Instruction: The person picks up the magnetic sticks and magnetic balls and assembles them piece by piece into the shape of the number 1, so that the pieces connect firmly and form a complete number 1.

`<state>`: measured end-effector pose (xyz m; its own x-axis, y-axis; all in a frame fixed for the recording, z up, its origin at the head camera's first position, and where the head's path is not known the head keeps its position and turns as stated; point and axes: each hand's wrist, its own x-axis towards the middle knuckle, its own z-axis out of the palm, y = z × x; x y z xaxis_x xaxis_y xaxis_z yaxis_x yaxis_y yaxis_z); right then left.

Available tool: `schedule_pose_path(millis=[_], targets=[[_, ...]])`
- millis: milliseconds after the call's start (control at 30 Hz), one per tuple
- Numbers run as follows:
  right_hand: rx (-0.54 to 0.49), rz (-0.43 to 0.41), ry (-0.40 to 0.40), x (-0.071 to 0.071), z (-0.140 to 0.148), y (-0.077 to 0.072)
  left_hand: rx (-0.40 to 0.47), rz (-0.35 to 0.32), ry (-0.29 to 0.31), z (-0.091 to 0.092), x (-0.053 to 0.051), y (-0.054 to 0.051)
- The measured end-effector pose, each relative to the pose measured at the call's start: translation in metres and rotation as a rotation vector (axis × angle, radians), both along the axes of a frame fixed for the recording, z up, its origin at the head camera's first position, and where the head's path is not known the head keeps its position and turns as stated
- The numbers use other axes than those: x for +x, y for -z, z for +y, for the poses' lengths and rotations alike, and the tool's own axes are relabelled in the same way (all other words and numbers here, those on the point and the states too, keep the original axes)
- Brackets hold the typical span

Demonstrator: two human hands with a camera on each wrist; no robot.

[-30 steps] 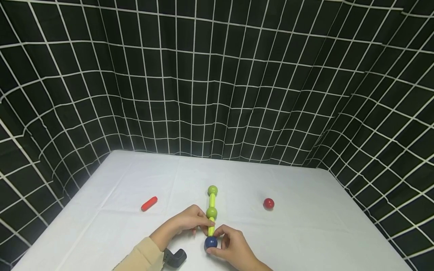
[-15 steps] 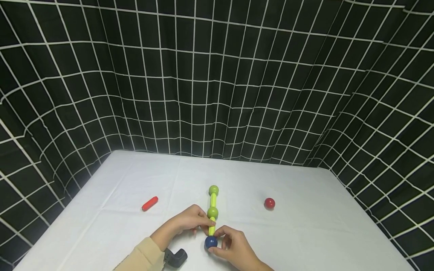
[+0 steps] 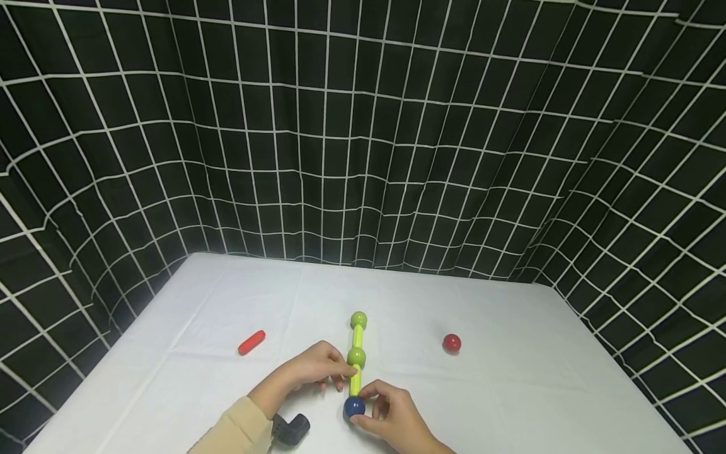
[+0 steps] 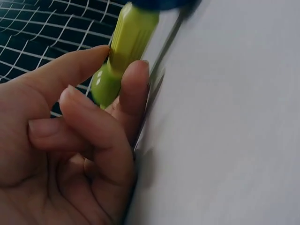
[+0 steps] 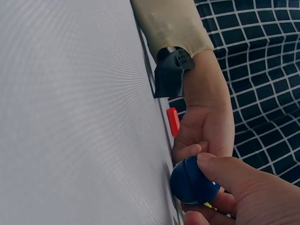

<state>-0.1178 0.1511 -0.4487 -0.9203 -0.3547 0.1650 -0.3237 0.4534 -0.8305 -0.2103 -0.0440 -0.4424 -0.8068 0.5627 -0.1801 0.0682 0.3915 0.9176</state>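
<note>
A straight chain of toy balls and rods runs up the middle of the head view. It has a far green ball (image 3: 358,320), a yellow-green rod (image 3: 358,337), a middle green ball (image 3: 356,357), a nearer yellow-green rod (image 3: 355,382) and a blue ball (image 3: 354,407) at the near end. My left hand (image 3: 319,364) has its fingertips on the nearer rod, one on either side in the left wrist view. My right hand (image 3: 394,413) grips the blue ball between thumb and fingers. In the right wrist view the blue ball (image 5: 191,180) hides most of the rod.
A red rod (image 3: 252,342) lies to the left on the white-covered table (image 3: 499,366), and a red ball (image 3: 452,343) to the right. A dark device (image 3: 292,430) sits at my left wrist, by the beige sleeve. Black curtain (image 3: 363,126) with a white grid surrounds the table.
Lower fingers of my left hand have drawn slightly left from the nearer rod, while the upper fingertip stays on it. The right hand keeps its hold on the blue ball.
</note>
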Motion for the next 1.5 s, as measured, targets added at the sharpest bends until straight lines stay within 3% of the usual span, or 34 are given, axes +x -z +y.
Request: schedule_pose_path(millis=[200,600,900,1233,1500], targets=[[0.001,-0.019,0.004,0.000,0.000,0.001,-0.077,0.076,-0.066,-0.012,-0.008,-0.007],[0.010,-0.011,0.005,-0.001,0.002,0.004,-0.114,0.117,-0.255,-0.055,-0.024,-0.030],[-0.013,-0.031,0.005,0.001,0.001,0.000,-0.180,0.204,-0.277,-0.101,-0.033,-0.042],[-0.007,-0.033,0.005,0.000,0.002,0.002,-0.236,0.125,-0.375,-0.146,-0.038,-0.035],[-0.004,-0.065,0.018,0.000,0.002,0.002,-0.266,0.068,-0.388,-0.160,-0.040,-0.021]])
